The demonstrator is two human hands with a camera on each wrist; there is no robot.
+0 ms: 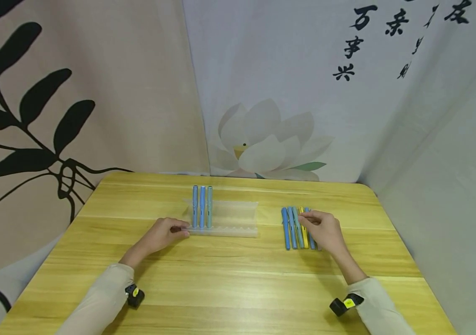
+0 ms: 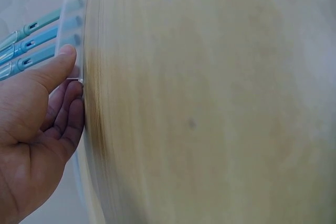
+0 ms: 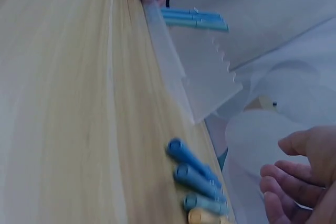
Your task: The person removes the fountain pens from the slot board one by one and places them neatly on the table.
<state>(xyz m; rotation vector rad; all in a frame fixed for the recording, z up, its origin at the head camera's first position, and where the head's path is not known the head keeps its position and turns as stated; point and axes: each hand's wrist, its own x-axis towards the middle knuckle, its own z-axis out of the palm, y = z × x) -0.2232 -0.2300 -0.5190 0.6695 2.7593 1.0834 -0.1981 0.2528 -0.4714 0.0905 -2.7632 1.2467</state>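
A clear plastic pen rack (image 1: 235,216) stands on the table, with three pens upright at its left end: two blue and one teal pen (image 1: 210,207). My left hand (image 1: 164,235) pinches the rack's left end; in the left wrist view the thumb (image 2: 62,66) lies on its edge and the other fingers curl against it. To the right lies a row of several blue, teal and yellow pens (image 1: 287,228). Over the right part of that row hovers my right hand (image 1: 325,230), partly hiding it. In the right wrist view, its fingers are loosely bent and hold nothing.
Both things lie on a wooden table (image 1: 229,288). Behind it hangs a curtain (image 1: 263,70) with a lotus print and dark characters. A leaf-patterned cloth (image 1: 137,93) hangs at the left. Each sleeve carries a small black wrist camera (image 1: 135,296).
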